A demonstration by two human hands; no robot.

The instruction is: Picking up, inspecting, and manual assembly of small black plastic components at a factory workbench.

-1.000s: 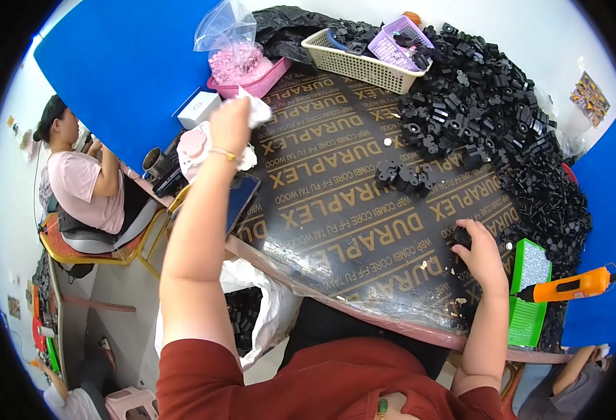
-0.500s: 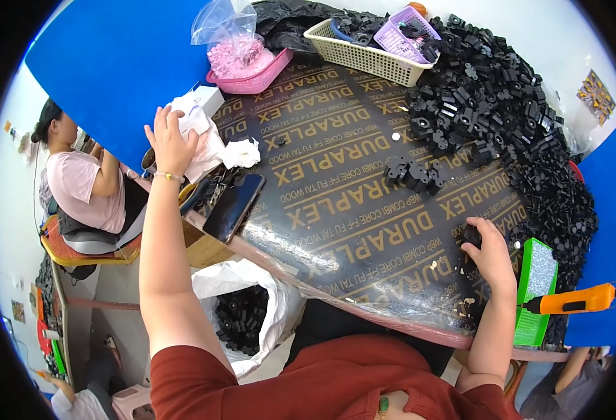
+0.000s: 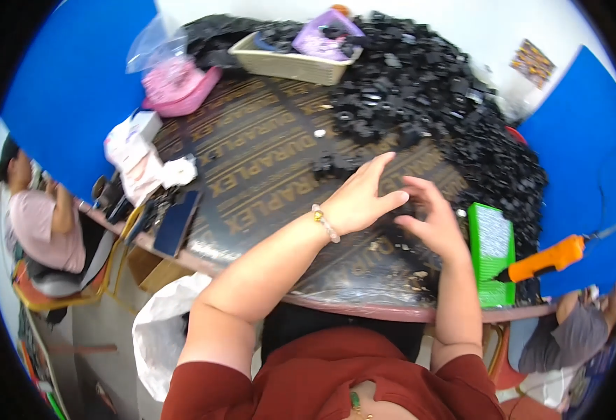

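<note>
Fingers of the left hand (image 3: 360, 199) extend flat and spread, gripping nothing, above the dark printed table sheet (image 3: 266, 164). Fingers of the right hand (image 3: 430, 220) curl loosely, thumb toward the left hand; whether they pinch a part cannot be told. Small black plastic parts (image 3: 336, 162) lie just beyond the fingertips, spilling from the large black heap (image 3: 462, 105) at right. A green tray (image 3: 491, 245) and orange power screwdriver (image 3: 546, 257) lie right of the right hand; a beige basket (image 3: 287, 64) stands at the far edge.

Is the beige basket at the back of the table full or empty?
Not empty. The beige basket stands upright and holds black parts and a purple container; how full it is, cannot tell.
</note>
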